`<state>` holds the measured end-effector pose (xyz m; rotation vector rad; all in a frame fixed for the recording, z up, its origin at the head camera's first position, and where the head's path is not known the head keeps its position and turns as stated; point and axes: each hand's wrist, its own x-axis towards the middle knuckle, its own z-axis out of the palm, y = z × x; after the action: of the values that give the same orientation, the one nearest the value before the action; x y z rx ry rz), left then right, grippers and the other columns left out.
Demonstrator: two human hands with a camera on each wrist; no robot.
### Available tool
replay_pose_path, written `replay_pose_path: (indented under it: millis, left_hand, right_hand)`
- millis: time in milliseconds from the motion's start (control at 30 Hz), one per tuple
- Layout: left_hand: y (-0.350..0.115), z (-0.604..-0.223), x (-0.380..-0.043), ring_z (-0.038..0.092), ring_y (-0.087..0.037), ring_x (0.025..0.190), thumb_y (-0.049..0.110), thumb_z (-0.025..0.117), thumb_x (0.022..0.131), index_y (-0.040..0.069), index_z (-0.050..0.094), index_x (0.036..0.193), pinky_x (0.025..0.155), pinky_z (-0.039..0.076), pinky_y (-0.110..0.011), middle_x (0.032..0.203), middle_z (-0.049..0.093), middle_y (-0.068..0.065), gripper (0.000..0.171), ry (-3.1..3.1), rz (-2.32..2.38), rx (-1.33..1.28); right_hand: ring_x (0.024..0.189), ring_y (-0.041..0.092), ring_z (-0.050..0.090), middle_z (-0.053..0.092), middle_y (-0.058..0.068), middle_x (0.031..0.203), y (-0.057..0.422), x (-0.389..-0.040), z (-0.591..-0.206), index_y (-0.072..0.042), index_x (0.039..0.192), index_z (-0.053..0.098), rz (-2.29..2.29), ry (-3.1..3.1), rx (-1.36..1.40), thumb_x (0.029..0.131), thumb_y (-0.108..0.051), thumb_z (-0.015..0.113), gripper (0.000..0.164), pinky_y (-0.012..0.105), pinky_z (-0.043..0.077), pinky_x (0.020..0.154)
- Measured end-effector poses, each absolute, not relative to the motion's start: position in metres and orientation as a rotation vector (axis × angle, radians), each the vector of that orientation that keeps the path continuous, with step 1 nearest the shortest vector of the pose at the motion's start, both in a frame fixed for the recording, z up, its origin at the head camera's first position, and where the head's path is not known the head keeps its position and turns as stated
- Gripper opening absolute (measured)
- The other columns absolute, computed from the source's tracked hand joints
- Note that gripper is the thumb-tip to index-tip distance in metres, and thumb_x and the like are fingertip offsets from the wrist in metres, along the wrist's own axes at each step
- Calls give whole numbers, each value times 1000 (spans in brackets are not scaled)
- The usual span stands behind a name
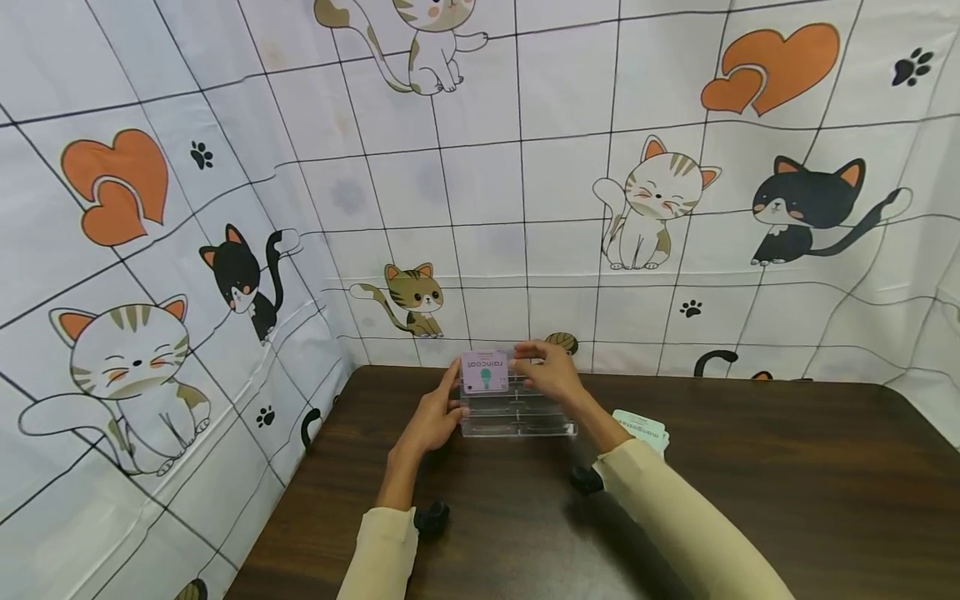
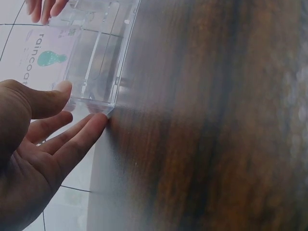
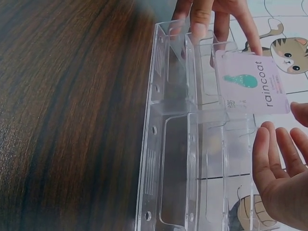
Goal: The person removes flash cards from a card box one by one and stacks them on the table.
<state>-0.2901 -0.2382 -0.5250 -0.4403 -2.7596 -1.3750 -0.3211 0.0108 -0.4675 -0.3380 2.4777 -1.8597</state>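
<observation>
A lilac card [image 1: 484, 372] printed "raincoat" with a green shape stands at the upper left of a clear plastic tiered rack [image 1: 517, 429]. In the head view its print is upside down. My left hand [image 1: 435, 417] is at the rack's left side, thumb over the front of a tier and nearly straight fingers along the outer side. The index finger reaches the card's edge in the right wrist view. My right hand [image 3: 284, 159] is at the card's other side, thumb tip right at its corner, the other fingers loosely extended behind the rack.
A small stack of pale green cards [image 1: 643, 429] lies on the dark wooden table [image 1: 787, 483], right of the rack and partly behind my right forearm. Close behind the rack hangs a white curtain [image 1: 555, 200] printed with cats, hearts and paw marks.
</observation>
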Motion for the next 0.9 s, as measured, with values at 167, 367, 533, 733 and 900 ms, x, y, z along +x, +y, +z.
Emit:
replay_pose_path:
  millis: [167, 367, 533, 733, 900]
  left_hand:
    - [-240, -525, -287, 69, -44, 131, -3, 66, 104, 20, 10, 175, 102, 62, -51, 165, 44, -31, 93, -2772, -1351, -422]
    - [-242, -523, -284, 69, -44, 130, -5, 66, 103, 19, 10, 175, 100, 63, -51, 165, 43, -31, 94, -2768, -1370, -394]
    - [-238, -523, -285, 69, -45, 130, -5, 65, 103, 18, 10, 175, 100, 63, -50, 165, 43, -32, 94, -2763, -1375, -422]
    - [-235, -524, -285, 69, -44, 130, -2, 66, 104, 20, 10, 175, 102, 62, -51, 165, 44, -31, 94, -2783, -1353, -391]
    - [-234, -523, -286, 69, -45, 130, -2, 67, 104, 19, 10, 175, 102, 61, -52, 165, 44, -32, 93, -2790, -1335, -394]
  right_hand:
    - [115, 36, 72, 70, 23, 138, 7, -320, -467, 2, 141, 67, -1869, 2484, -344, 102, -12, 73, 41, 47, 66, 93]
    - [113, 35, 73, 71, 23, 136, 2, -320, -469, 2, 137, 68, -1868, 2492, -357, 102, -11, 73, 38, 42, 67, 88]
    - [111, 33, 73, 73, 21, 134, 4, -320, -469, 0, 135, 71, -1883, 2501, -331, 100, -9, 73, 36, 43, 67, 89]
    - [107, 32, 78, 74, 19, 134, 5, -320, -468, -2, 135, 72, -1847, 2529, -339, 101, -12, 75, 36, 40, 68, 87]
    - [108, 35, 78, 74, 19, 134, 6, -319, -465, -2, 137, 71, -1840, 2522, -351, 101, -12, 75, 37, 41, 67, 88]
